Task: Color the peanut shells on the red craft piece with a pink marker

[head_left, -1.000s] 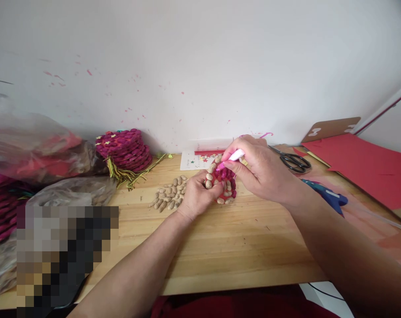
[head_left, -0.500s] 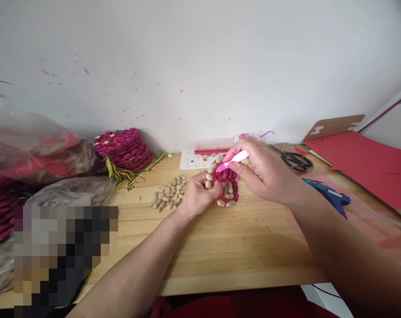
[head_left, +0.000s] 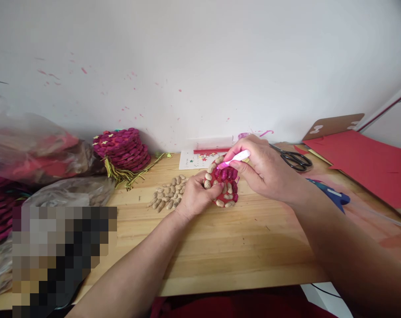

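My left hand [head_left: 202, 194] is closed on the near left side of a red peanut-covered piece [head_left: 217, 183], thumb on top. Plain tan peanuts line its left and lower edges, while those toward the upper right are glossy magenta. In a pinch, my right hand [head_left: 262, 168] holds a white-handled paintbrush [head_left: 238, 157]. Its pink end rests at or just above the upper peanuts; contact is hard to make out. A pile of loose peanuts [head_left: 169, 193] lies left of my left hand.
A stack of magenta peanut pieces [head_left: 129, 150] with yellow cords stands back left, near plastic bags [head_left: 38, 145]. Behind my hands is a white sheet with stars [head_left: 187, 161]. Black-handled scissors [head_left: 296, 161], a blue glue gun [head_left: 334, 196] and red sheets [head_left: 369, 159] lie to the right.
The brush has tilted slightly flatter, its pink end shifting a little over the upper peanuts. My left hand keeps its hold on the piece. The whole view has shifted slightly.
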`<state>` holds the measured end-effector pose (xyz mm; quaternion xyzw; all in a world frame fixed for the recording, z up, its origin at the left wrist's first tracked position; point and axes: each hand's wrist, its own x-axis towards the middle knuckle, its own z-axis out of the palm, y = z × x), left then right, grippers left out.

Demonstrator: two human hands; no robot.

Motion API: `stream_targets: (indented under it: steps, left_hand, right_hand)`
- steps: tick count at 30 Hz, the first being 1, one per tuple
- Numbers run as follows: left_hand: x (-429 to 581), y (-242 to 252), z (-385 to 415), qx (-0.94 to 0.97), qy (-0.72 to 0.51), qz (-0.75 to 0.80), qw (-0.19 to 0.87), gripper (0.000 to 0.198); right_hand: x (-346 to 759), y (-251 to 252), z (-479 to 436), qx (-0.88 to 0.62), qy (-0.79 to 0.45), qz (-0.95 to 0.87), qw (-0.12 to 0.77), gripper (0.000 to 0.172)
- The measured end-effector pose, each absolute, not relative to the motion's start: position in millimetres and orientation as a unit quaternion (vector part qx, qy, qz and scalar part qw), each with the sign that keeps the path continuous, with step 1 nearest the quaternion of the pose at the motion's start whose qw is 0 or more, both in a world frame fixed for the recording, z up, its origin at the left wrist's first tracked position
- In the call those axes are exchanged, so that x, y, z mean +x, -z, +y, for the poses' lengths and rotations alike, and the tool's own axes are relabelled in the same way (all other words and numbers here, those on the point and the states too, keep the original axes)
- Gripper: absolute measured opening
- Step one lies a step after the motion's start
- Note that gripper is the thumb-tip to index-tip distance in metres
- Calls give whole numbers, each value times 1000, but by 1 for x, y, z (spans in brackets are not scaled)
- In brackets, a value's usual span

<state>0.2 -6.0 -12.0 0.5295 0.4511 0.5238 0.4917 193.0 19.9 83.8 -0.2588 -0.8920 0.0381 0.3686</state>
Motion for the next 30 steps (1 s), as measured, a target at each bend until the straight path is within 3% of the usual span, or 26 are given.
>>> stream_targets:
  steps: [4, 9, 14, 30]
  left_hand:
    - [0, 11, -6, 520, -515, 444, 517, 36]
    - [2, 8, -7, 490, -524, 424, 553, 38]
    - [2, 9, -6, 473, -533, 412, 568, 43]
    - [5, 6, -7, 418, -545, 397, 608, 43]
  right_hand:
    - [197, -85, 22, -289, -19, -877, 383, 9]
    - [198, -84, 22, -287, -114, -865, 395, 8]
    - [198, -80, 28, -314, -117, -844, 419, 5]
    - [203, -66, 42, -300, -211, -819, 440, 14]
